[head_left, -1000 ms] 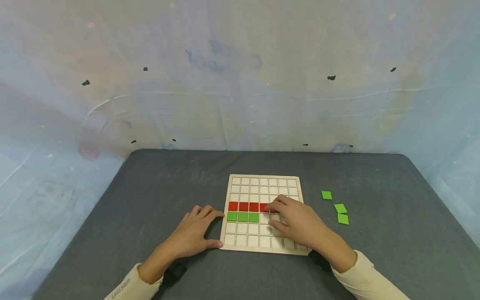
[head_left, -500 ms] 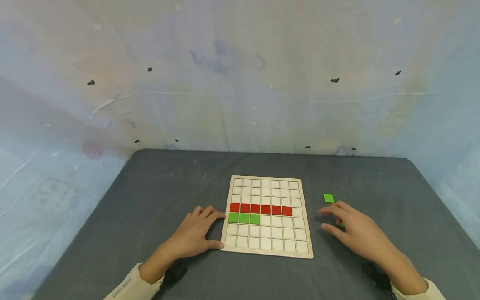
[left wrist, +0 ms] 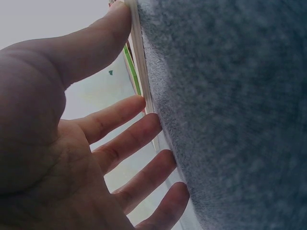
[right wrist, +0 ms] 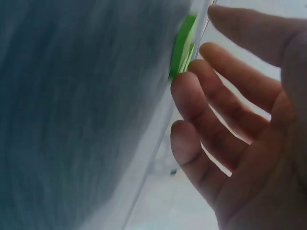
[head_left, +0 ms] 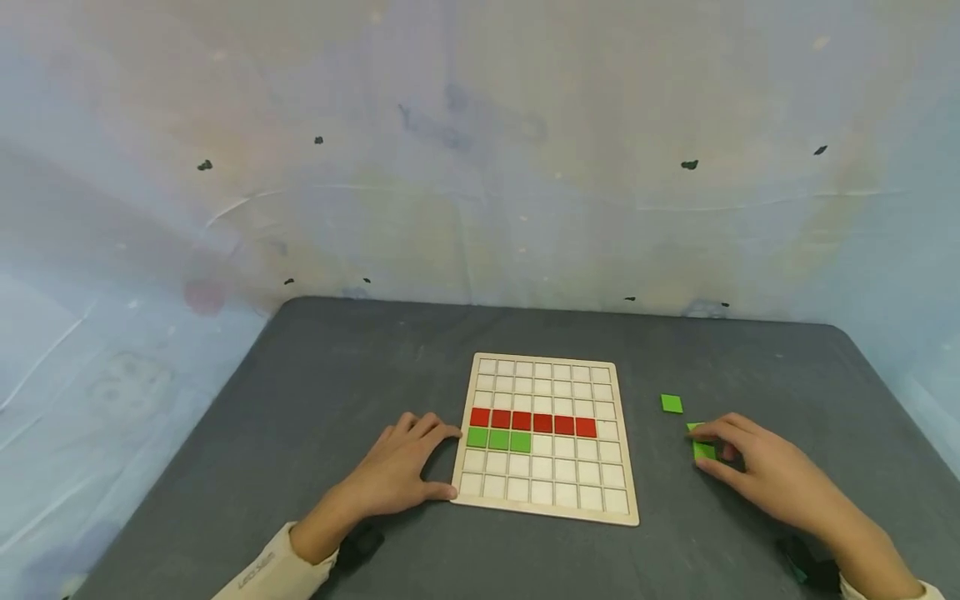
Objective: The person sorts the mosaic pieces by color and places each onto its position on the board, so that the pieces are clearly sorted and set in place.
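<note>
A wooden grid board (head_left: 543, 512) lies on the table with a row of several red square tiles (head_left: 543, 423). Below that row, at the left, sit three green tiles (head_left: 498, 439). My left hand (head_left: 393, 468) touches the board's left edge with thumb (left wrist: 108, 33) and forefinger, the fingers spread. To the right of the board, my right hand (head_left: 772, 471) is over two loose green tiles (head_left: 704, 451), which it partly covers. In the right wrist view its thumb (right wrist: 254, 28) stands apart from loosely bent fingers, with nothing held between them.
Another loose green tile (head_left: 671, 403) lies beyond the right hand, off the board's right side. The dark grey table (head_left: 360, 358) reaches back to a patterned cloth backdrop (head_left: 480, 167).
My right hand has left the board and moved right to the loose green tiles, uncovering the right part of the red row. The left hand has stayed at the board's edge.
</note>
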Tool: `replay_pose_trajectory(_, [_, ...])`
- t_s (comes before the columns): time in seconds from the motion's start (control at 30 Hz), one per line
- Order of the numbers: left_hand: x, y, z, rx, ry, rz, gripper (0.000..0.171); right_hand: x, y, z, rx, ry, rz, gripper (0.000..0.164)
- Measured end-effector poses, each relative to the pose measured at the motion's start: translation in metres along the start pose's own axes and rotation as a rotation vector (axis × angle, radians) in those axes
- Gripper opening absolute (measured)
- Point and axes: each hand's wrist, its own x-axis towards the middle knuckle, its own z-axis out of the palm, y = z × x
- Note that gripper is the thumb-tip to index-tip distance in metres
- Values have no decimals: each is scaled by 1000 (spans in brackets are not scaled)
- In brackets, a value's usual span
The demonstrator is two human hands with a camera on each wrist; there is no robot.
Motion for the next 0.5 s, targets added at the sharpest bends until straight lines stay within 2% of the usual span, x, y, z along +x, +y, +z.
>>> replay_pose_trajectory(0.27, [1, 0, -2, 11, 11, 2, 68, -4, 28, -9, -55, -13, 27, 32])
replay_pose_trajectory(0.5, [1, 0, 0, -6, -10, -16, 67, -5, 33, -6, -59, 0, -3, 31])
